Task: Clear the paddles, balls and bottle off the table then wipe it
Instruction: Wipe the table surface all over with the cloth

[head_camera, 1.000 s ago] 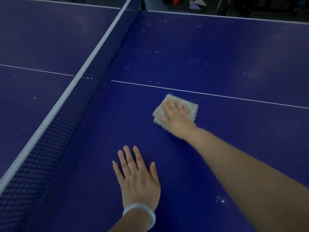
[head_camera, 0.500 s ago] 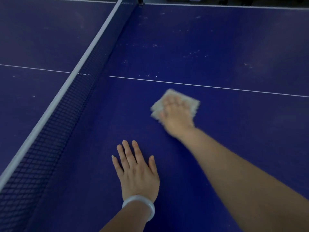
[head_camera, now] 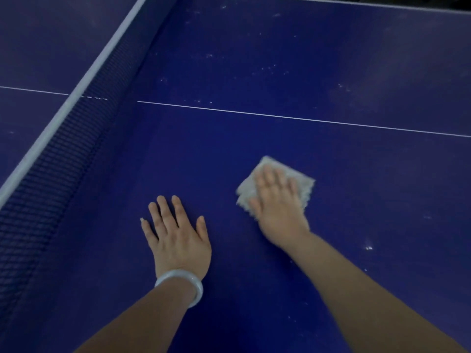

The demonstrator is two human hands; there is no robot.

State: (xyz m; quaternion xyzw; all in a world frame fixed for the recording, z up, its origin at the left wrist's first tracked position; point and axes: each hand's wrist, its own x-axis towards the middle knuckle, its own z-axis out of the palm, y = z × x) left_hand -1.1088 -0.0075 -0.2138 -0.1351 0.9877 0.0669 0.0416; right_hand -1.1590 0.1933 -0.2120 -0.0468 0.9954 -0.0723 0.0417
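Blue surface (head_camera: 254,138) fills the view, marked with white lines and scattered pale specks. My right hand (head_camera: 277,202) lies flat on a pale cloth (head_camera: 303,184), fingers (head_camera: 267,177) straight and close together, pressing it down onto the surface; the cloth's fuzzy edges stick out past my hand on both sides, and the hand is a little blurred. The cloth sits on the near side of the thin white line (head_camera: 305,119) that crosses the surface. My left hand (head_camera: 178,238) rests palm down straight on the surface, beside the right hand but apart from it, fingers stretched out and slightly spread, holding nothing. A white bangle (head_camera: 188,281) circles my left wrist. To the left, the net (head_camera: 51,179) runs off diagonally with its white band (head_camera: 84,82) along the top, and more blue surface lies beyond it
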